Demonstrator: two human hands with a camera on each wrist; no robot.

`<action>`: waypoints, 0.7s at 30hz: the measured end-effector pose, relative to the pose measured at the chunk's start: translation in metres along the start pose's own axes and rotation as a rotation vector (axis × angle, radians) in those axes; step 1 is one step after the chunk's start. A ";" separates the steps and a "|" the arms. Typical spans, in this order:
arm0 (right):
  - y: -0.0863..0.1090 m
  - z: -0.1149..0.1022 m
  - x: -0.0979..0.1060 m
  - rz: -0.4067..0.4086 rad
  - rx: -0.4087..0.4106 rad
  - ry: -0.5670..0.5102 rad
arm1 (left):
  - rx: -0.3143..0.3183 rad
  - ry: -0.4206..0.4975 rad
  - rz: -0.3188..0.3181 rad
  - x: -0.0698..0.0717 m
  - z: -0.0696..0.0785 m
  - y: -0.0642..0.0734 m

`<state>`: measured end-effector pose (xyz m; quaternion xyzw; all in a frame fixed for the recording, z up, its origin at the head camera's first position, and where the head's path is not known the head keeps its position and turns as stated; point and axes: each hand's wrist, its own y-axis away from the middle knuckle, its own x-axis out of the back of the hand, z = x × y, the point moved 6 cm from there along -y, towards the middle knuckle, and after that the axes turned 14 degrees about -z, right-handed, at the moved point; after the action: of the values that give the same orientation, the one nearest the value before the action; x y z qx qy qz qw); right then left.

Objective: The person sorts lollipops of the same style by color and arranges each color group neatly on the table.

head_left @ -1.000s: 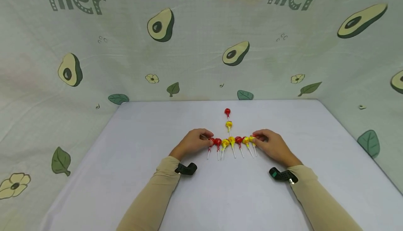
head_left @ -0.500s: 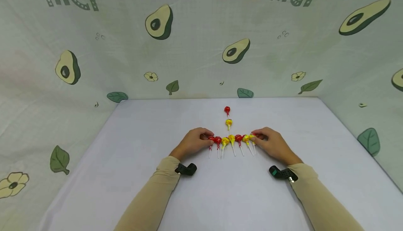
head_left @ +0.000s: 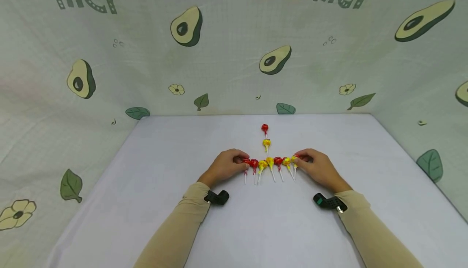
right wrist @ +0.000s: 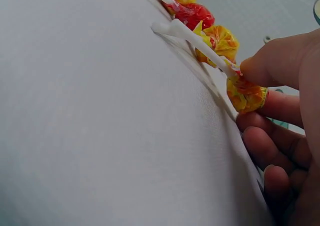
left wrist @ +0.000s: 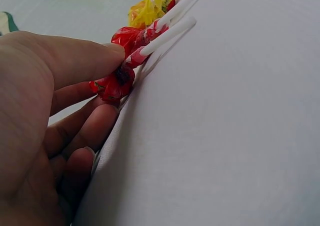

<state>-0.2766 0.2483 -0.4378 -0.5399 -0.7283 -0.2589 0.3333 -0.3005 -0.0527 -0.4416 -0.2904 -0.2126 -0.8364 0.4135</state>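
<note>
Several wrapped lollipops lie in a row across the white table, sticks toward the person. At the row's left end my left hand [head_left: 227,165] pinches a red lollipop [left wrist: 114,85] by its wrapped head, thumb on top. A second red lollipop [head_left: 254,163] lies right beside it. My right hand [head_left: 317,168] pinches a yellow lollipop [right wrist: 245,93] at the right end, its stick angled against the neighbouring yellow lollipop's [right wrist: 220,42] stick. Between them come yellow lollipops, such as the middle one [head_left: 269,162], and a red lollipop [head_left: 278,161].
Beyond the row's middle, a yellow lollipop [head_left: 267,143] and a red lollipop [head_left: 265,127] form a line toward the back of the table [head_left: 183,138]. A pale cloth with avocado prints [head_left: 226,57] hangs behind and at the sides. Dark straps [head_left: 217,197] sit on both wrists.
The stick of the right-end yellow lollipop has swung left toward its neighbour's. The left-end red lollipop's stick has shifted slightly right. Both hands stay at the row's ends.
</note>
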 end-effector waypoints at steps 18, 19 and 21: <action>0.002 -0.001 0.004 0.023 0.006 -0.042 | 0.011 0.017 -0.004 0.001 -0.003 -0.001; 0.002 0.000 0.004 0.023 0.005 -0.043 | 0.010 0.016 -0.004 0.001 -0.003 -0.001; 0.001 0.000 0.004 0.023 0.006 -0.045 | 0.010 0.013 -0.006 0.001 -0.002 0.000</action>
<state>-0.2763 0.2514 -0.4351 -0.5527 -0.7301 -0.2407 0.3216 -0.3017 -0.0542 -0.4429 -0.2824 -0.2148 -0.8383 0.4140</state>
